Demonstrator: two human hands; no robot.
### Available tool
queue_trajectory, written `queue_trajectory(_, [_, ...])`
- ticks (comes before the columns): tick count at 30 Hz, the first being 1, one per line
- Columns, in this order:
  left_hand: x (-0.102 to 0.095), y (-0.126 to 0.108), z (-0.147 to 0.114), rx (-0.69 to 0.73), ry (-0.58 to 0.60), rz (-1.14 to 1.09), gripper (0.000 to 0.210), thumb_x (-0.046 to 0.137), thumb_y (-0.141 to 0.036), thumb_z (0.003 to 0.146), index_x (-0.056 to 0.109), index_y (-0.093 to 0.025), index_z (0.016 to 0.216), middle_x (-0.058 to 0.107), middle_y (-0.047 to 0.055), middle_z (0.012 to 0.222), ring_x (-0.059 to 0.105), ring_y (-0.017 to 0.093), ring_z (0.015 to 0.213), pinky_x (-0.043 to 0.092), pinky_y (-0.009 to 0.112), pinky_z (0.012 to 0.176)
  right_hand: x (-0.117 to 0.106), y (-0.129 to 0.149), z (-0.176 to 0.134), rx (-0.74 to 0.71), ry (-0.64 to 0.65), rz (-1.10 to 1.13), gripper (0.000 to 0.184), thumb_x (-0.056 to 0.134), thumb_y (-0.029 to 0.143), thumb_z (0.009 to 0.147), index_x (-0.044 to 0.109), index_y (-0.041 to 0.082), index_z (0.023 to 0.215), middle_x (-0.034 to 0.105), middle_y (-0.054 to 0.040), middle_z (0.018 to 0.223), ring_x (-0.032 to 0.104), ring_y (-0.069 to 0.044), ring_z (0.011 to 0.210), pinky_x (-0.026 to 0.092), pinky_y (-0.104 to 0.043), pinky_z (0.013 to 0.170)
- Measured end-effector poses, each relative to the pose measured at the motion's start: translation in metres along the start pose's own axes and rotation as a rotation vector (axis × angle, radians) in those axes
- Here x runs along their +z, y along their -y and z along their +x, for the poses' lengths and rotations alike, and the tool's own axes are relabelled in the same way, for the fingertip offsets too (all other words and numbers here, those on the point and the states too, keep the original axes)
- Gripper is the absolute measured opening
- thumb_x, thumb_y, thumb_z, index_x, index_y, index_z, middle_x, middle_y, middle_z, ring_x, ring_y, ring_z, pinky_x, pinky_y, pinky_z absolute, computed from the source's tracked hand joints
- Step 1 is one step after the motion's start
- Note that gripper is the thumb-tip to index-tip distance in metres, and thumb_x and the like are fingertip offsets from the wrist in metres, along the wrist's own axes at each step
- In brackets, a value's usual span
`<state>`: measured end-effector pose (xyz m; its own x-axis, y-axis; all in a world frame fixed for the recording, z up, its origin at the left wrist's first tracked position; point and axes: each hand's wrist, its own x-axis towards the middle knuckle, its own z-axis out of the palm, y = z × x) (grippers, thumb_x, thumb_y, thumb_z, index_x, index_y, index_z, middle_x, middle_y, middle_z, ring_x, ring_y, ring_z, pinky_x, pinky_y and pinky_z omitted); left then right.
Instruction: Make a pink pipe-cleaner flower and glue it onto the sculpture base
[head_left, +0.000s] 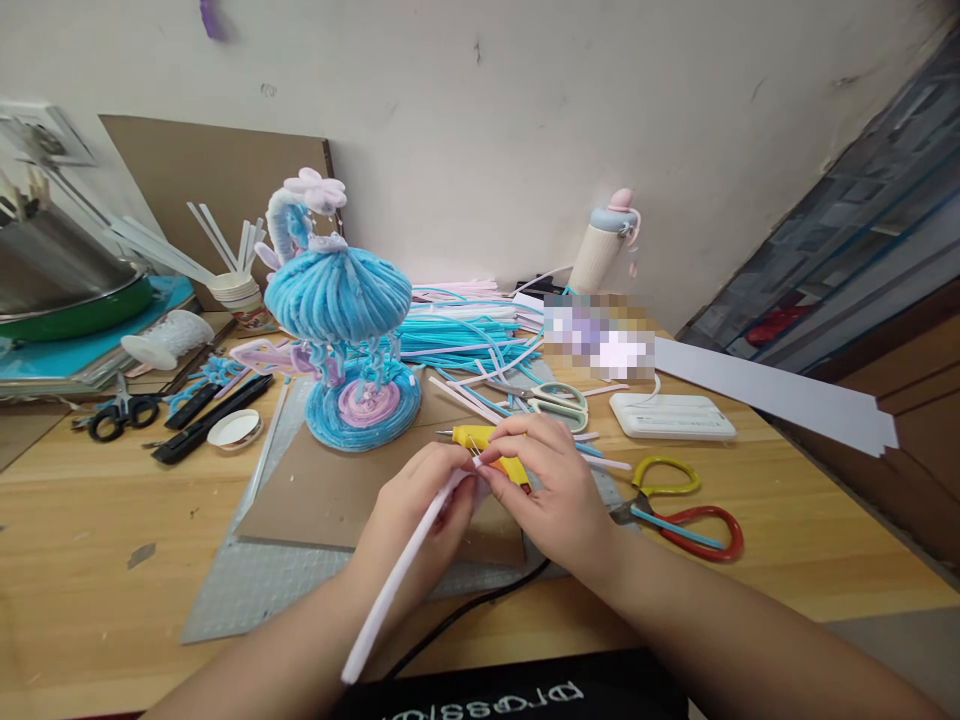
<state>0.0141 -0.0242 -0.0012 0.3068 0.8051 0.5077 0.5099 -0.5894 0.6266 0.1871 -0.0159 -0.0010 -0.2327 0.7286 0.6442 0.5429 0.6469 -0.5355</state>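
Observation:
My left hand (pixel 424 500) is closed around a pale pink-white pipe cleaner (pixel 390 590), whose long end slants down toward me. Fingertips of my right hand (pixel 551 485) pinch the same strip at its upper end, where thin bare wire ends stick up. Both hands meet over a brown cardboard sheet (pixel 300 500). Just behind them lies a yellow tool with a metal tip (pixel 469 437), partly covered by my right hand. Beyond my left hand stands a blue pipe-cleaner jellyfish-like lamp shape (pixel 337 295) on a coiled blue and pink base (pixel 367 400).
Red-and-yellow-handled scissors (pixel 682 510) and a white power bank (pixel 673 415) lie to the right. Green-handled scissors (pixel 559 402) and blue pipe cleaners (pixel 465 335) are behind. Left are black scissors (pixel 124 410), a black cutter (pixel 214 418) and a spool (pixel 169 340).

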Motion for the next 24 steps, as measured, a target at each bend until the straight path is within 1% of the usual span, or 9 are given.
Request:
queue_trajectory(3, [0.0001,0.0002,0.0009,0.004,0.001,-0.008,0.014,0.055,-0.010,0.085,0.058,-0.021,0.092,0.068,0.001,0.084,0.064,0.013,0.072,0.051,0.022,0.068,-0.0012,-0.0006,0.0004,-0.003,0.032,-0.007,0.007,0.062,0.016,0.088,0.063,0.023,0.087,0.068,-0.0036,0.091,0.061,-0.021,0.090,0.038,-0.040,0.082])
queue_trajectory(5, [-0.0002,0.0000,0.0013,0.012,0.005,-0.020,0.013,0.055,-0.009,0.086,0.058,-0.021,0.090,0.068,0.001,0.083,0.064,0.013,0.072,0.050,0.022,0.069,-0.0015,-0.0009,0.0006,0.021,0.055,0.012,0.008,0.062,0.015,0.088,0.063,0.023,0.086,0.068,-0.0032,0.091,0.062,-0.021,0.090,0.037,-0.040,0.083])
queue_trajectory(8, [-0.0010,-0.0003,0.0012,0.029,0.007,-0.043,0.015,0.055,-0.007,0.086,0.058,-0.021,0.087,0.067,0.000,0.080,0.064,0.012,0.072,0.049,0.021,0.069,-0.0014,-0.0011,0.0012,0.101,0.086,0.099,0.008,0.061,0.015,0.088,0.061,0.022,0.083,0.066,-0.0027,0.090,0.061,-0.021,0.091,0.037,-0.038,0.085])
queue_trajectory(12, [-0.0018,-0.0013,0.0003,0.024,-0.002,-0.062,0.017,0.055,-0.004,0.084,0.057,-0.021,0.084,0.066,-0.001,0.078,0.063,0.011,0.072,0.048,0.019,0.068,-0.0017,-0.0021,0.0028,0.200,0.113,0.241,0.009,0.058,0.018,0.090,0.058,0.021,0.081,0.063,-0.0022,0.088,0.059,-0.019,0.090,0.041,-0.035,0.084])
queue_trajectory(15, [-0.0023,-0.0024,0.0000,-0.010,-0.023,-0.052,0.016,0.055,-0.005,0.083,0.057,-0.021,0.085,0.066,-0.002,0.078,0.062,0.010,0.070,0.046,0.018,0.064,-0.0024,-0.0044,0.0044,0.251,0.078,0.304,0.011,0.054,0.019,0.091,0.056,0.021,0.081,0.059,-0.0020,0.087,0.057,-0.018,0.085,0.043,-0.032,0.078])
queue_trajectory(19, [-0.0027,-0.0038,0.0006,-0.074,-0.062,-0.024,0.017,0.056,-0.006,0.082,0.058,-0.022,0.086,0.064,-0.004,0.073,0.058,0.008,0.062,0.043,0.017,0.057,-0.0030,-0.0078,0.0058,0.448,-0.027,0.537,0.014,0.051,0.029,0.094,0.052,0.022,0.082,0.052,0.0012,0.077,0.051,-0.015,0.070,0.043,-0.027,0.063])
queue_trajectory(21, [-0.0028,-0.0043,0.0006,-0.103,-0.069,-0.022,0.017,0.056,-0.006,0.082,0.058,-0.023,0.085,0.062,-0.005,0.070,0.055,0.008,0.057,0.041,0.016,0.054,-0.0032,-0.0087,0.0060,0.496,-0.071,0.663,0.020,0.052,0.034,0.095,0.050,0.022,0.079,0.050,0.0022,0.073,0.050,-0.014,0.067,0.043,-0.026,0.062])
queue_trajectory(24, [-0.0030,-0.0047,0.0000,-0.145,-0.089,-0.024,0.016,0.057,-0.008,0.082,0.058,-0.024,0.085,0.059,-0.006,0.067,0.052,0.007,0.053,0.038,0.017,0.050,-0.0037,-0.0091,0.0057,0.501,-0.090,0.765,0.029,0.051,0.036,0.096,0.051,0.021,0.072,0.049,0.0020,0.070,0.049,-0.013,0.067,0.041,-0.025,0.064])
